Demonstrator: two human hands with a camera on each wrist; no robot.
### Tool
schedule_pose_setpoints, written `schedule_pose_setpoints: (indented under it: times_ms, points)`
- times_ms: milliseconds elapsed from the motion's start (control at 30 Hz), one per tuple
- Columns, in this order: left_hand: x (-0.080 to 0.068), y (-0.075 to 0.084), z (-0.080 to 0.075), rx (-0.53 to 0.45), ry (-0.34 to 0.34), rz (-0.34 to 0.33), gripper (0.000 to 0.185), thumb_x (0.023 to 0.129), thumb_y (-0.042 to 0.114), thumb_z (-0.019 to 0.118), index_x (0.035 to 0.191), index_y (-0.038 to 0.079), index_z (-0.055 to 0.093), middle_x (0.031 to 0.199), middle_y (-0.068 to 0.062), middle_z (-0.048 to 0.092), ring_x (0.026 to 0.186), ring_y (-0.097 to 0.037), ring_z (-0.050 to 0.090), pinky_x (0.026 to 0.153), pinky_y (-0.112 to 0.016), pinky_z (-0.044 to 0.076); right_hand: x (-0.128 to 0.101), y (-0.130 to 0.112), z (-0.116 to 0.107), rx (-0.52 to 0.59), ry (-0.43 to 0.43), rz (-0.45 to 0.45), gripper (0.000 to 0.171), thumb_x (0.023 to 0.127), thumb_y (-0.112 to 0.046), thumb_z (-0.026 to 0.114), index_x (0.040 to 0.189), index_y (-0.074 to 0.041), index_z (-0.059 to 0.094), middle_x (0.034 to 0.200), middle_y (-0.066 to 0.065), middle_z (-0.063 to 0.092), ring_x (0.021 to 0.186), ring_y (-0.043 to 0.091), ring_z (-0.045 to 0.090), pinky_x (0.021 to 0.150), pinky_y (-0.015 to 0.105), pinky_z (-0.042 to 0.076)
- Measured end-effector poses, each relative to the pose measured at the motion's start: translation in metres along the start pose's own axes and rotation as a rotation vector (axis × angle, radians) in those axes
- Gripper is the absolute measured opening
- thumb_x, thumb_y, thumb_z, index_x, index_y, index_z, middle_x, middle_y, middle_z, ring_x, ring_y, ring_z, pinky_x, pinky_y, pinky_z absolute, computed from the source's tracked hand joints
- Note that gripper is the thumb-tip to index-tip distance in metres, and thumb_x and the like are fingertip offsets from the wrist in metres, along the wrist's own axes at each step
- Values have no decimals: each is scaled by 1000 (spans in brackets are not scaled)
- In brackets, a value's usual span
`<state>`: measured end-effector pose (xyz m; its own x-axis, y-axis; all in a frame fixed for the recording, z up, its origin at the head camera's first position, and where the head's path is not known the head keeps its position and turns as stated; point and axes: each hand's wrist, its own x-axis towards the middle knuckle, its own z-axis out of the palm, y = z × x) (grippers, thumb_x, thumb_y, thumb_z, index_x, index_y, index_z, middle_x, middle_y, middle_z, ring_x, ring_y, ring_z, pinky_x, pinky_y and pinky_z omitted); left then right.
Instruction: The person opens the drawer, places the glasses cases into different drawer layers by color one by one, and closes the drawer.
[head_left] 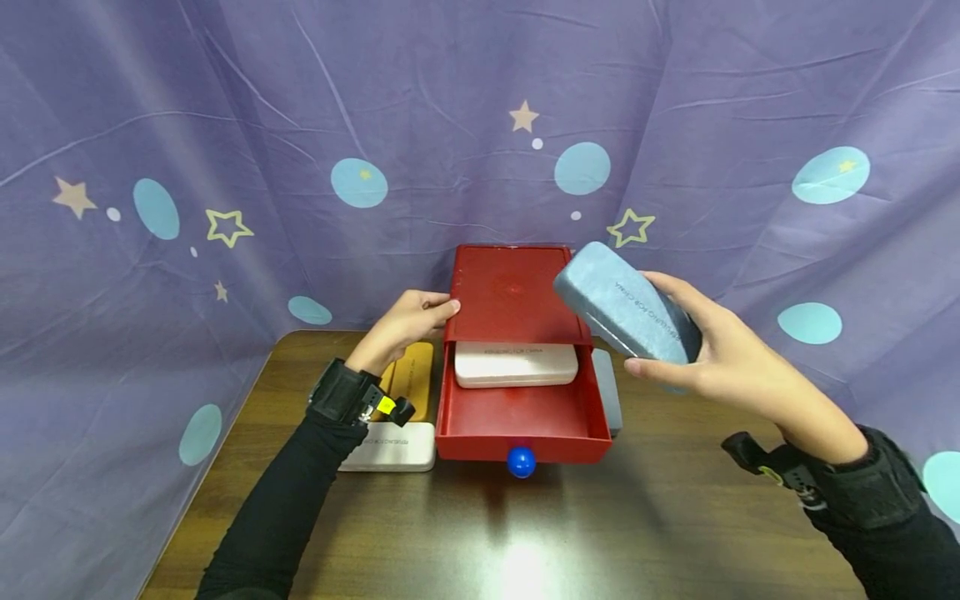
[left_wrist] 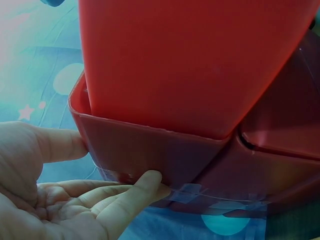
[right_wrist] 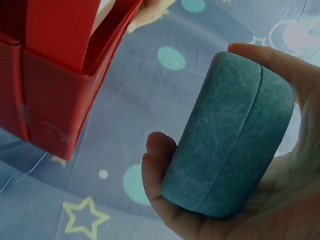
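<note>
Oblong blue-grey felt-textured glasses case [head_left: 626, 303], held in the air by the right hand [head_left: 720, 350], thumb under one long edge and fingers curled over the other. Just below and left of this grip stands the red plastic drawer box [head_left: 510, 292], its drawer [head_left: 525, 421] pulled out, containing a cream hard case [head_left: 516, 364]; a blue round knob [head_left: 521, 462] fronts it. The left hand [head_left: 405, 325] presses the box's left edge with fingers barely bent. Beside that hand, on the brown wooden table [head_left: 600, 533], lie a yellow case [head_left: 411, 379] and a white case [head_left: 390, 447].
</note>
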<state>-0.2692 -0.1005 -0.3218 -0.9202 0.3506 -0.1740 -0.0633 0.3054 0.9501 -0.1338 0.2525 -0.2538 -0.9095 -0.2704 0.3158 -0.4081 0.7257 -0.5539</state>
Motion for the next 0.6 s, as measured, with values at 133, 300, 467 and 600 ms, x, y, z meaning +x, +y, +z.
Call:
schedule_pose_setpoints:
  times_ms: [133,300,467,600]
  points:
    - [2,-1,0,-5,3,-16,55,106,23,54,151,-7,42,140,-25,60,123,-37,64,105,-46,52,3,-8,2,2,-45,-23,91,77,-21,90,154,-27,42,122,11,61,92,12,54,77,18,42]
    - [3,-1,0,1,4,-19,55,106,22,53,151,-6,42,142,-25,59,125,-38,63,103,-43,53,6,-16,4,-11,-105,-30,91,79,-25,89,155,-31,39,119,8,60,94,17,54,77,24,43]
    - [4,-1,1,0,7,-19,55,106,21,53,151,-7,41,144,-25,57,126,-38,62,103,-43,53,10,-23,3,-33,-164,-37,91,80,-30,87,156,-32,38,119,7,62,99,21,55,80,28,44]
    - [4,-1,0,2,9,-23,56,106,21,53,152,-7,40,145,-25,56,127,-38,61,104,-44,52,13,-26,4,-49,-210,-81,89,82,-34,86,156,-35,37,122,4,61,103,19,54,80,28,46]
